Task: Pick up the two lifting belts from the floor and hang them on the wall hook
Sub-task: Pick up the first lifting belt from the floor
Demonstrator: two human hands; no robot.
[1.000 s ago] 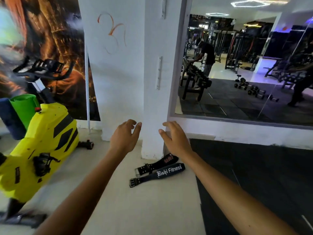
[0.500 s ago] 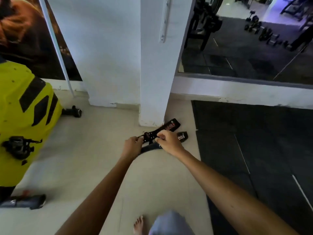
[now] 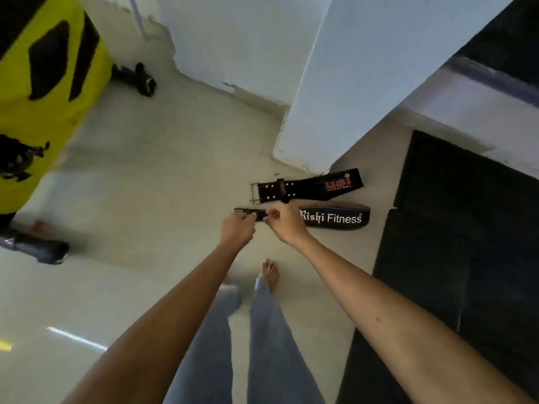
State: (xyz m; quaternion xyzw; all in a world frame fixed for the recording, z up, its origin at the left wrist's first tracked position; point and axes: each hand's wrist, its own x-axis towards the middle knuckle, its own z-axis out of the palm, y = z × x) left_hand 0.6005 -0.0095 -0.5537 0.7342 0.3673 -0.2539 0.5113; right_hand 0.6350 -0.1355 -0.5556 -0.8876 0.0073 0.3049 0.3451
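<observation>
Two black lifting belts lie side by side on the pale floor (image 3: 151, 176), right of frame centre, at the foot of a white pillar (image 3: 344, 91). Upper: USI belt (image 3: 309, 186). Lower: Rishi Fitness belt (image 3: 335, 218), its buckle end pinched by the closed fingers of the left hand (image 3: 236, 228) and right hand (image 3: 284, 223). Black mat (image 3: 455, 228), right; yellow exercise bike (image 3: 43, 91), upper left.

I see both forearms bare, no sleeves reaching the left hand (image 3: 236, 228) or the right hand (image 3: 287, 223); no rings or watch that I can make out; faded blue jeans (image 3: 262, 330) on the legs; bare foot (image 3: 270, 272).
</observation>
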